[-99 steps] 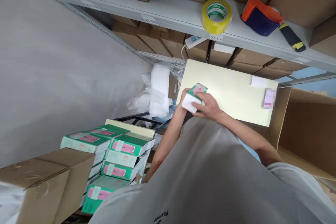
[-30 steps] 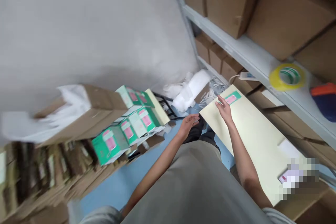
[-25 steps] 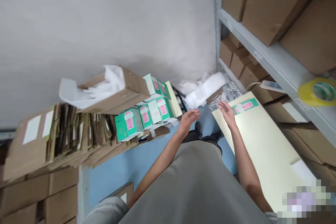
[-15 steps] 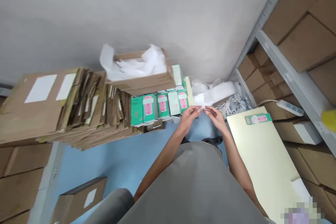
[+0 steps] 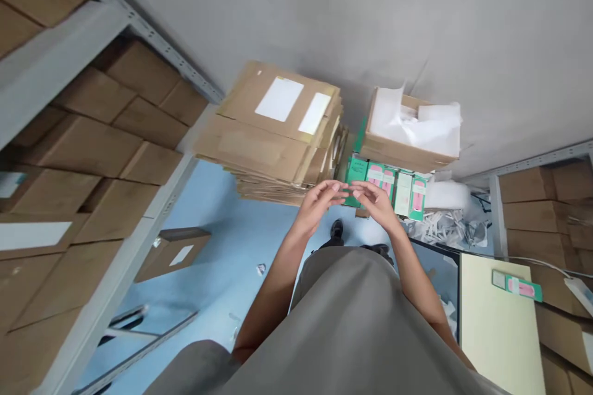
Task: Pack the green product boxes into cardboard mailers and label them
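Green boxes (image 5: 388,178): in a row just beyond the fingertips, between a stack of flattened cardboard (image 5: 259,142) and a white roll (image 5: 447,194); pink pictures on several.
Left hand (image 5: 315,207): fingers loosely bent, slightly spread, near the cardboard's right end.
Right hand (image 5: 377,203): similar loose bend, overlapping the row in view; cannot tell if it touches any box.
Between hands: fingertips meet or nearly so, palms well apart; cannot tell whether something small is pinched there.
Open carton (image 5: 410,157): close to wall, directly behind the row in view, white foam sheets (image 5: 430,126) over its rim.
Tabletop (image 5: 500,345): cream, lower right; a single green box (image 5: 516,285) lies on it, near the far right corner.
Scraps (image 5: 438,228): white strips, heaped by the roll.
Floor (image 5: 227,253): blue; labelled brown carton (image 5: 173,256) beside the left shelf (image 5: 160,210).
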{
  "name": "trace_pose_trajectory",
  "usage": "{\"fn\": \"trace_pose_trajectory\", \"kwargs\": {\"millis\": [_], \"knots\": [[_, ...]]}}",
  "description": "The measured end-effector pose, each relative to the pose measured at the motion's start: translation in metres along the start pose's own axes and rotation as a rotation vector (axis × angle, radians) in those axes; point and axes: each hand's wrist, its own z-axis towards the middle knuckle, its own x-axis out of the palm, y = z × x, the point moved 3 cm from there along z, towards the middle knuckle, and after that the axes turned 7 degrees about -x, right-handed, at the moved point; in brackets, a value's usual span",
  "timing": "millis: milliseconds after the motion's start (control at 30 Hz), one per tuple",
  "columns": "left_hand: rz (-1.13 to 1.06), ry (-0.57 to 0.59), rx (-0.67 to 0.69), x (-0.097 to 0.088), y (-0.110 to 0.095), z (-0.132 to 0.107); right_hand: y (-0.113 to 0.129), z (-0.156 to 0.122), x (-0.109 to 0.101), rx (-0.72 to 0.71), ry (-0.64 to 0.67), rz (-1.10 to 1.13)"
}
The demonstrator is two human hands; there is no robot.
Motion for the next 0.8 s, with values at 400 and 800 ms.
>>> {"fn": "trace_pose_trajectory", "kwargs": {"millis": [400,800], "knots": [[-0.038,-0.294,-0.003,-0.099,-0.021,-0.033,0.020,0.072,0.101,0.053,0.081,-0.061],[0.095,-0.272,-0.045,-0.107,-0.043,-0.042,0.035,0.072,0.107,-0.098,-0.064,-0.380]]}}
